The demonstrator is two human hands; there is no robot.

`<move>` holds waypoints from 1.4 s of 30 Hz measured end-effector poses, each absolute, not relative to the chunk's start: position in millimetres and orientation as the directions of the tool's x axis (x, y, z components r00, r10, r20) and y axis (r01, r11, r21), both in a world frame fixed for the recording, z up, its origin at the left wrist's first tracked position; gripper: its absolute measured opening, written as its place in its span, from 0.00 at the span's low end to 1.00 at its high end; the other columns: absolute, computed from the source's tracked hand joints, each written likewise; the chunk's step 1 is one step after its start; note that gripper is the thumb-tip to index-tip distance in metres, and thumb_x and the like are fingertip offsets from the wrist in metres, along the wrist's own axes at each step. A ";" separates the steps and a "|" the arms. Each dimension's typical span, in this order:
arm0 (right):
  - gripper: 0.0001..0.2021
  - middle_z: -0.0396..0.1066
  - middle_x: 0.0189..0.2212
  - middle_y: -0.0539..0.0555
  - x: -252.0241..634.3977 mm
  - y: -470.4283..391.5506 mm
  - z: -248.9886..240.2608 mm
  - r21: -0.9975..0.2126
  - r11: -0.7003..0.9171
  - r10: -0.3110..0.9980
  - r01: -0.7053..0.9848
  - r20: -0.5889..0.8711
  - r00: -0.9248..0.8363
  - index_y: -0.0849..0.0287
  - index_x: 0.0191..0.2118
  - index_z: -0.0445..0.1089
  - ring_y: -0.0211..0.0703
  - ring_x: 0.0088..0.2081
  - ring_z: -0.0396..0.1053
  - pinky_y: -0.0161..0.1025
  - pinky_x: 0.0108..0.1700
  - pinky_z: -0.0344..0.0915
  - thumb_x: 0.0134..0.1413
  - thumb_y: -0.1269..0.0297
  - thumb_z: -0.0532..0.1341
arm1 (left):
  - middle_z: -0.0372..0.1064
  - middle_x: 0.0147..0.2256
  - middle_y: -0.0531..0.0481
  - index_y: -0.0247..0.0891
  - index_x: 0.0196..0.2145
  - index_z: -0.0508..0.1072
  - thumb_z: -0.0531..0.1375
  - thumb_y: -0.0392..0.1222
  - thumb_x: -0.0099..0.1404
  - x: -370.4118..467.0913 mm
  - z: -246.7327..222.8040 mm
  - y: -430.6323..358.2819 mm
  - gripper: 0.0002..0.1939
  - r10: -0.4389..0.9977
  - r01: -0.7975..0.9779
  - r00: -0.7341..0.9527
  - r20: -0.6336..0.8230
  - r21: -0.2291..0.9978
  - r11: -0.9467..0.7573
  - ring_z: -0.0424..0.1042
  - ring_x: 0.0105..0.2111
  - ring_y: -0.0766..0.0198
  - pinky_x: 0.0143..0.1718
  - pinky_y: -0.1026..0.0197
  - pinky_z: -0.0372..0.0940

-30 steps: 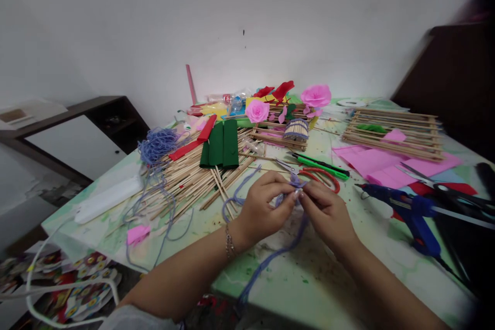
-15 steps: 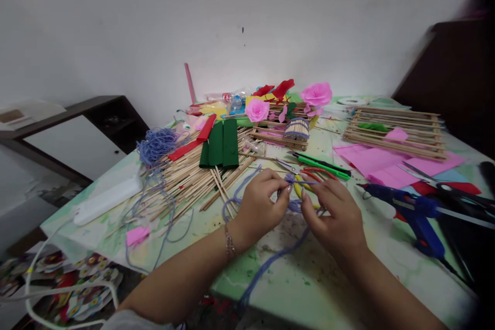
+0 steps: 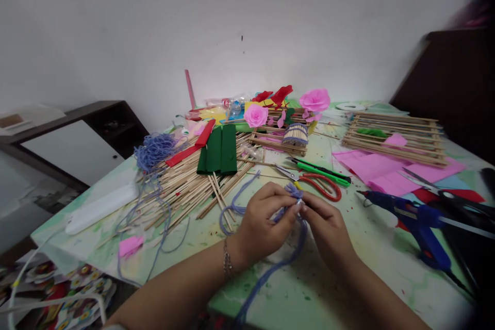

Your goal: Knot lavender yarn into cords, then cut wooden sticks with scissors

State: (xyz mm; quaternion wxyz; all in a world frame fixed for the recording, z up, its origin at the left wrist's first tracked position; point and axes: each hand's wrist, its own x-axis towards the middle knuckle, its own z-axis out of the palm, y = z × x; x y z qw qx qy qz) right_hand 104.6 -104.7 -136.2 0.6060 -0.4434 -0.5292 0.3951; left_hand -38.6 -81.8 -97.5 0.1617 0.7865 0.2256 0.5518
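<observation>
My left hand (image 3: 268,216) pinches a bunch of blue-purple yarn (image 3: 294,190) between thumb and fingers, over the front of the table. Against it, my right hand (image 3: 327,224) is closed on the same yarn, the fingertips of both hands nearly meeting. A short tuft sticks up above the fingers, and long strands hang in a loop below and run off the table's front edge. How the yarn is wound or knotted is hidden by the fingers. Just behind the hands lie red-handled scissors (image 3: 320,185) and a green utility knife (image 3: 323,171).
Thin wooden sticks (image 3: 170,191) lie under green folded paper (image 3: 221,149), beside a yarn tangle (image 3: 154,152). Paper flowers (image 3: 256,115) stand at the back. On the right are a stick rack (image 3: 394,136), pink paper (image 3: 359,165), a blue glue gun (image 3: 410,216) and black scissors (image 3: 452,196).
My hands have come closer together, the right moving in to the left. The strand stretched between them is now gathered at the fingertips, and the red scissor handles are uncovered.
</observation>
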 end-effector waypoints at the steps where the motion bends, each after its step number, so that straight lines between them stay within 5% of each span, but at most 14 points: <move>1: 0.08 0.74 0.33 0.54 104.3 -104.5 -136.1 -0.966 0.250 0.964 -0.070 0.242 0.109 0.56 0.34 0.74 0.46 0.38 0.70 0.43 0.42 0.67 0.49 0.59 0.63 | 0.70 0.29 0.47 0.35 0.32 0.75 0.60 0.33 0.60 -37.8 -97.9 -82.4 0.03 0.559 0.156 0.290 0.777 0.538 -0.828 0.70 0.31 0.67 0.32 0.64 0.68; 7: 0.15 0.54 0.16 0.48 102.9 -103.3 -126.5 -0.926 0.067 0.997 -0.372 0.074 -0.006 0.58 0.19 0.64 0.37 0.21 0.54 0.38 0.25 0.58 0.43 0.53 0.62 | 0.69 0.29 0.47 0.34 0.30 0.75 0.61 0.35 0.60 -38.1 -98.3 -79.8 0.03 0.667 0.136 0.274 0.693 0.658 -0.740 0.70 0.30 0.67 0.31 0.65 0.68; 11: 0.21 0.53 0.17 0.48 112.8 -100.2 -120.2 -0.990 0.133 0.988 -0.042 0.130 0.082 0.58 0.20 0.67 0.37 0.21 0.53 0.37 0.23 0.54 0.54 0.49 0.54 | 0.70 0.30 0.46 0.35 0.32 0.73 0.58 0.33 0.61 -42.0 -101.9 -74.7 0.04 0.495 0.309 0.339 0.800 0.402 -0.862 0.70 0.32 0.65 0.34 0.62 0.68; 16: 0.12 0.64 0.21 0.50 125.2 -107.6 -113.5 -0.815 0.480 0.844 0.324 0.530 0.081 0.58 0.24 0.72 0.38 0.26 0.62 0.38 0.30 0.59 0.56 0.62 0.58 | 0.73 0.33 0.45 0.35 0.35 0.71 0.58 0.32 0.60 -51.4 -103.0 -69.1 0.05 0.226 0.508 0.471 0.853 -0.052 -0.860 0.71 0.35 0.61 0.38 0.57 0.66; 21: 0.11 0.68 0.26 0.52 122.5 -117.5 -111.8 -0.669 0.669 0.713 0.324 0.701 -0.024 0.56 0.39 0.75 0.39 0.28 0.64 0.39 0.32 0.60 0.55 0.73 0.57 | 0.72 0.32 0.46 0.34 0.37 0.70 0.60 0.31 0.58 -55.8 -98.9 -71.2 0.07 0.155 0.523 0.427 0.891 -0.104 -0.846 0.72 0.35 0.62 0.39 0.58 0.65; 25: 0.10 0.66 0.26 0.53 117.6 -117.0 -114.0 -0.594 0.668 0.658 0.448 0.753 0.017 0.57 0.38 0.75 0.40 0.29 0.64 0.39 0.33 0.60 0.51 0.76 0.60 | 0.72 0.31 0.46 0.33 0.35 0.70 0.61 0.31 0.57 -52.2 -99.0 -78.1 0.06 0.129 0.515 0.426 0.895 -0.123 -0.848 0.72 0.34 0.62 0.38 0.59 0.66; 28: 0.07 0.67 0.29 0.53 115.3 -113.7 -118.6 -0.759 0.589 0.780 0.277 0.623 0.052 0.55 0.37 0.75 0.42 0.33 0.65 0.41 0.37 0.62 0.53 0.68 0.61 | 0.72 0.31 0.48 0.35 0.36 0.70 0.60 0.31 0.59 -50.0 -101.1 -82.2 0.06 0.125 0.497 0.443 0.888 -0.127 -0.859 0.72 0.35 0.64 0.38 0.60 0.66; 30: 0.08 0.67 0.31 0.53 113.0 -111.5 -121.7 -0.884 0.467 0.882 0.002 0.466 0.064 0.54 0.34 0.75 0.44 0.35 0.66 0.42 0.38 0.63 0.55 0.58 0.60 | 0.72 0.32 0.47 0.35 0.37 0.70 0.60 0.32 0.59 -49.8 -103.1 -82.9 0.07 0.118 0.483 0.458 0.881 -0.136 -0.865 0.72 0.35 0.64 0.37 0.60 0.66; 33: 0.17 0.66 0.26 0.53 106.7 -110.2 -122.8 -0.913 0.210 0.976 -0.349 0.219 0.015 0.56 0.26 0.75 0.42 0.29 0.64 0.41 0.33 0.64 0.50 0.47 0.61 | 0.72 0.32 0.46 0.33 0.37 0.70 0.60 0.32 0.59 -50.1 -106.1 -81.6 0.07 0.061 0.441 0.485 0.873 -0.184 -0.879 0.72 0.36 0.63 0.37 0.60 0.66; 38: 0.14 0.75 0.32 0.53 96.4 -111.9 -116.7 -0.834 -0.072 0.997 -0.548 -0.042 -0.068 0.55 0.35 0.77 0.41 0.33 0.68 0.40 0.40 0.65 0.41 0.55 0.70 | 0.72 0.32 0.46 0.32 0.37 0.70 0.59 0.31 0.60 -47.6 -108.3 -79.7 0.06 0.055 0.437 0.505 0.861 -0.200 -0.877 0.71 0.36 0.62 0.37 0.59 0.67; 42: 0.15 0.76 0.38 0.52 95.2 -109.8 -116.5 -0.818 -0.081 0.997 -0.570 -0.070 -0.041 0.52 0.39 0.78 0.44 0.43 0.70 0.40 0.49 0.62 0.41 0.60 0.71 | 0.72 0.32 0.44 0.29 0.36 0.71 0.59 0.30 0.58 -44.9 -108.8 -79.8 0.06 0.102 0.466 0.514 0.851 -0.177 -0.867 0.71 0.36 0.60 0.38 0.58 0.66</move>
